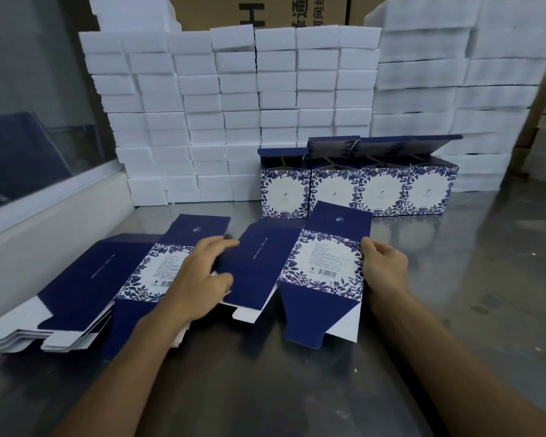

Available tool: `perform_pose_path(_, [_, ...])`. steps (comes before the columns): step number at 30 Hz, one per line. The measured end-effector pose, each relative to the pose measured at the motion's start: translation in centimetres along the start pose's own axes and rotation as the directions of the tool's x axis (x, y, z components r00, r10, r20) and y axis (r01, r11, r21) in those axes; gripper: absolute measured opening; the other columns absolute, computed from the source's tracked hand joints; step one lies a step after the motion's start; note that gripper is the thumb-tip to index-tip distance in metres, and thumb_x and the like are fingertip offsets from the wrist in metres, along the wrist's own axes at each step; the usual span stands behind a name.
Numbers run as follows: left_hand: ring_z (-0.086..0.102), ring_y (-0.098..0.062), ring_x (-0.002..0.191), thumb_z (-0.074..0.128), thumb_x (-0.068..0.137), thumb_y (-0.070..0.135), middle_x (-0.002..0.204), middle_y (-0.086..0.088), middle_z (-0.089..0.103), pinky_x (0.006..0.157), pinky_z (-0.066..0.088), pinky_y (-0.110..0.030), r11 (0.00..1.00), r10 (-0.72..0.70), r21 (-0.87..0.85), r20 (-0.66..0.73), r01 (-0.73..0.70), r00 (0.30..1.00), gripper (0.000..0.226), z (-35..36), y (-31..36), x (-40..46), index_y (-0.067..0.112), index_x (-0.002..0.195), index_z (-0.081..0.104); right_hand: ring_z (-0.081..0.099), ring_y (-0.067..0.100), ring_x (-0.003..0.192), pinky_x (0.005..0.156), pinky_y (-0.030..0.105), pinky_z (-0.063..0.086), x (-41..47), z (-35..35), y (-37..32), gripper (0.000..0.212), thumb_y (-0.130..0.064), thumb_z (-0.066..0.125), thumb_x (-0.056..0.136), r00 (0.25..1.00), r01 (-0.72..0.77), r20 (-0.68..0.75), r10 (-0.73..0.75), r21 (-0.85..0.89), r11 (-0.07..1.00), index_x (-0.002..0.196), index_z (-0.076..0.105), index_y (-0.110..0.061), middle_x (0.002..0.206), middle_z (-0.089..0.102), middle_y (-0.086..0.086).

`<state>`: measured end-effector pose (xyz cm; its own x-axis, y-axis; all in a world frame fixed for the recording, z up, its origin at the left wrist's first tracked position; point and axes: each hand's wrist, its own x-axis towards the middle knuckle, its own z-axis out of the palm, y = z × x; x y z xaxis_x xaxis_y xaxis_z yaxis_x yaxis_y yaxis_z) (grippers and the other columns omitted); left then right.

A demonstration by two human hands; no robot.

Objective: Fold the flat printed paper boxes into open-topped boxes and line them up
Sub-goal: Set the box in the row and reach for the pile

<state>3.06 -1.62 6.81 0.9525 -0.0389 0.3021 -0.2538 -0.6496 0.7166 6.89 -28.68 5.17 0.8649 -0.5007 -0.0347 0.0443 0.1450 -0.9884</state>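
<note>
A flat blue-and-white printed box (319,266) lies in front of me, slightly lifted off the steel table (454,310). My right hand (383,266) pinches its right edge. My left hand (202,279) holds its dark blue left panel, thumb on top and fingers at the far edge. To the left lies a stack of flat boxes (85,298), partly under my left arm. Several folded open-topped boxes (360,187) stand in a row at the back, lids up.
White foam blocks (234,105) are piled in tall stacks behind the row and along the back. Brown cartons (265,11) stand above them. A white ledge with a glass pane (44,200) runs along the left.
</note>
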Motion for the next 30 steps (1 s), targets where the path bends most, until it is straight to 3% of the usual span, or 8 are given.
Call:
perform_pose_path(6, [0.037, -0.004, 0.136, 0.059, 0.079, -0.016, 0.149, 0.014, 0.033, 0.108, 0.037, -0.023, 0.992, 0.054, -0.125, 0.186, -0.031, 0.981, 0.087, 0.0, -0.4, -0.1, 0.035, 0.145, 0.035, 0.068, 0.029, 0.086, 0.084, 0.044, 0.057, 0.4, -0.1, -0.3, 0.03, -0.005, 0.055, 0.095, 0.988, -0.118, -0.078, 0.131, 0.154, 0.981, 0.124, 0.064, -0.004, 0.104, 0.071, 0.017])
perform_pose_path(10, [0.035, 0.004, 0.134, 0.074, 0.08, 0.0, 0.147, 0.022, 0.031, 0.111, 0.032, -0.021, 0.993, 0.115, -0.03, 0.262, -0.111, 0.958, 0.091, 0.5, -1.0, 0.0, 0.047, 0.144, 0.031, 0.056, 0.021, 0.07, 0.067, 0.035, 0.049, 0.9, -0.4, -0.3, 0.021, 0.002, 0.051, 0.093, 0.985, -0.138, -0.082, 0.154, 0.181, 0.974, 0.094, 0.07, -0.006, 0.078, 0.065, 0.007])
perform_pose_path(14, [0.041, 0.017, 0.122, 0.087, 0.073, 0.033, 0.135, 0.032, 0.041, 0.104, 0.033, -0.013, 0.983, 0.138, 0.078, 0.296, -0.167, 0.945, 0.084, 0.8, -1.5, 0.1, 0.048, 0.142, 0.041, 0.063, 0.017, 0.052, 0.05, 0.027, 0.053, 0.3, -0.3, -0.4, 0.033, 0.004, 0.047, 0.091, 0.99, -0.137, 0.05, 0.131, 0.127, 0.982, 0.093, 0.073, -0.017, 0.058, 0.071, -0.004])
perform_pose_path(19, [0.052, 0.006, 0.109, 0.077, 0.084, 0.036, 0.128, 0.023, 0.051, 0.095, 0.039, -0.013, 0.946, 0.204, 0.209, 0.209, -0.248, 0.956, 0.058, 2.0, -0.8, 0.0, 0.034, 0.138, 0.053, 0.068, 0.012, 0.056, 0.044, 0.021, 0.051, -0.3, -0.1, -0.8, 0.026, -0.004, 0.048, 0.099, 0.97, -0.09, 0.229, 0.077, 0.046, 0.995, 0.107, 0.069, -0.016, 0.074, 0.076, -0.004])
perform_pose_path(21, [0.051, 0.001, 0.115, 0.07, 0.09, 0.037, 0.134, 0.022, 0.05, 0.098, 0.04, -0.017, 0.941, 0.204, 0.231, 0.193, -0.247, 0.96, 0.055, 2.0, -0.6, -0.2, 0.033, 0.141, 0.05, 0.07, 0.012, 0.073, 0.052, 0.02, 0.055, -0.5, 0.2, -0.9, 0.033, -0.007, 0.048, 0.101, 0.958, -0.088, 0.28, 0.07, 0.053, 0.995, 0.13, 0.062, -0.013, 0.104, 0.075, 0.001])
perform_pose_path(23, [0.049, -0.002, 0.122, 0.061, 0.096, 0.04, 0.139, 0.021, 0.047, 0.103, 0.041, -0.026, 0.933, 0.202, 0.258, 0.205, -0.252, 0.958, 0.051, 1.9, -0.3, -0.3, 0.034, 0.144, 0.046, 0.069, 0.016, 0.098, 0.078, 0.026, 0.06, -0.7, 0.4, -1.0, 0.046, -0.011, 0.05, 0.102, 0.948, -0.12, 0.307, 0.087, 0.091, 0.989, 0.147, 0.047, -0.015, 0.133, 0.063, 0.005])
perform_pose_path(26, [0.045, -0.003, 0.129, 0.053, 0.099, 0.043, 0.144, 0.022, 0.042, 0.106, 0.038, -0.027, 0.925, 0.18, 0.285, 0.247, -0.249, 0.952, 0.052, 1.9, 0.1, -0.3, 0.037, 0.148, 0.039, 0.059, 0.023, 0.125, 0.106, 0.04, 0.048, -0.4, 0.4, -0.9, 0.052, -0.011, 0.049, 0.102, 0.943, -0.133, 0.323, 0.087, 0.123, 0.984, 0.153, 0.04, -0.016, 0.148, 0.051, 0.004])
perform_pose_path(30, [0.035, 0.012, 0.129, 0.05, 0.076, 0.08, 0.142, 0.034, 0.032, 0.107, 0.032, -0.019, 0.967, 0.101, 0.185, 0.345, -0.173, 0.933, 0.085, 1.7, 0.6, -0.4, 0.045, 0.151, 0.03, 0.074, 0.012, 0.079, 0.065, 0.026, 0.06, -0.2, 0.2, -0.7, 0.048, 0.007, 0.046, 0.096, 0.94, -0.144, 0.328, 0.093, 0.135, 0.98, 0.132, 0.057, -0.022, 0.103, 0.074, -0.004])
